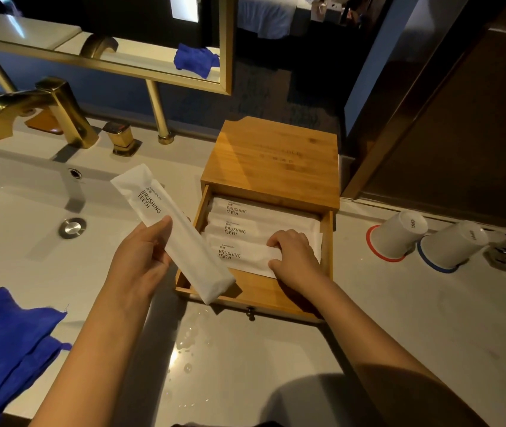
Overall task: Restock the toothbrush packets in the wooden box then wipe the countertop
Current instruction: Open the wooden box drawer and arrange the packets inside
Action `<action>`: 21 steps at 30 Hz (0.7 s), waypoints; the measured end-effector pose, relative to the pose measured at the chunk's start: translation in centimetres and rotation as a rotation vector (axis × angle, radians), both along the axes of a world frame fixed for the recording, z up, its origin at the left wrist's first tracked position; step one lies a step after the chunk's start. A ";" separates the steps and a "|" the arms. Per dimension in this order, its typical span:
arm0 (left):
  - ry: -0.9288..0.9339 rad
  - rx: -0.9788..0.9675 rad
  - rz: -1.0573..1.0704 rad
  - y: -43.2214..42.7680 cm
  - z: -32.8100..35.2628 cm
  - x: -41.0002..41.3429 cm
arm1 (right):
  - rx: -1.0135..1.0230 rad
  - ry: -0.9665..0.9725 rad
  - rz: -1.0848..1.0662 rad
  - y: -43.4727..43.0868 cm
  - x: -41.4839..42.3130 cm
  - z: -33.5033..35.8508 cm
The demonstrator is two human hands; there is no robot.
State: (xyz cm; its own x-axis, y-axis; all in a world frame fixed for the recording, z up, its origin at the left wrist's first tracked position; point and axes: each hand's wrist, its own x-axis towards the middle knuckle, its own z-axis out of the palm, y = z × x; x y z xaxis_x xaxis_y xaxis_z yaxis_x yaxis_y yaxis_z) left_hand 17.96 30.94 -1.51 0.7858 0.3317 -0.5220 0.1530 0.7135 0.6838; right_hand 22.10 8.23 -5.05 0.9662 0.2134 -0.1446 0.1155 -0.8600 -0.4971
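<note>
A wooden box (271, 158) stands on the pale countertop (399, 318) with its drawer (327, 241) pulled out toward me. Three white toothbrush packets (239, 231) marked "BRUSHING TEETH" lie flat in the drawer. My right hand (293, 252) rests inside the drawer, fingers curled on the right end of the nearest packet. My left hand (140, 257) holds another white toothbrush packet (171, 229) tilted above the drawer's left edge. A blue cloth (5, 346) lies at the counter's front left corner.
A white sink (14, 229) with a gold faucet (30, 110) fills the left. Two white cups (396, 235) (451, 245) stand upside down at the right. Water drops (187, 343) dot the counter in front of the drawer. A gold-framed mirror (225, 44) stands behind.
</note>
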 end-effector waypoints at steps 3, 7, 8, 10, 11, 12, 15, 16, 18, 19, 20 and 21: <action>-0.005 -0.013 -0.013 -0.4 0.0 0.1 | -0.049 -0.100 -0.005 0.0 -0.2 -0.2; -0.008 -0.017 -0.034 -1.4 0.5 0.4 | -0.016 -0.100 0.037 0.3 -0.6 -0.4; -0.009 -0.020 -0.047 -1.6 0.5 0.4 | -0.007 -0.088 0.044 0.3 -0.6 -0.5; 0.003 -0.036 -0.055 -1.9 0.7 0.5 | 0.015 -0.057 0.052 0.2 -0.5 -0.5; 0.013 -0.055 -0.051 -2.1 0.7 0.5 | 0.032 -0.040 0.049 0.1 -0.4 -0.4; 0.028 -0.075 -0.051 -2.3 0.8 0.5 | 0.049 -0.022 0.046 0.0 -0.2 -0.3; 0.063 -0.120 -0.072 -3.1 1.1 0.5 | 0.067 0.037 0.065 -0.4 0.1 -0.1; 0.066 -0.127 -0.085 -3.4 1.2 0.5 | 0.078 0.043 0.070 -0.5 0.1 0.2; 0.050 -0.132 -0.115 -4.0 1.5 0.5 | 0.141 -0.026 0.031 -0.4 0.2 1.0; 0.036 -0.128 -0.130 -4.3 1.6 0.5 | 0.203 -0.080 -0.002 -0.1 0.0 1.6; 0.028 -0.102 -0.148 -4.7 1.7 0.5 | 0.283 -0.106 -0.023 0.3 -0.2 2.3; 0.024 -0.053 -0.170 -5.0 1.8 0.5 | 0.370 -0.083 -0.022 0.8 -0.5 3.0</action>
State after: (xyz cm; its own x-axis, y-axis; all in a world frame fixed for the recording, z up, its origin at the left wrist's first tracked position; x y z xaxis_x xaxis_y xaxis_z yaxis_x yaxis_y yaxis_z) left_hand 18.42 25.92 0.31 0.8156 0.1666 -0.5542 0.2901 0.7109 0.6406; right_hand 21.64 8.99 -2.10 0.9764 0.2154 0.0173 0.1518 -0.6265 -0.7645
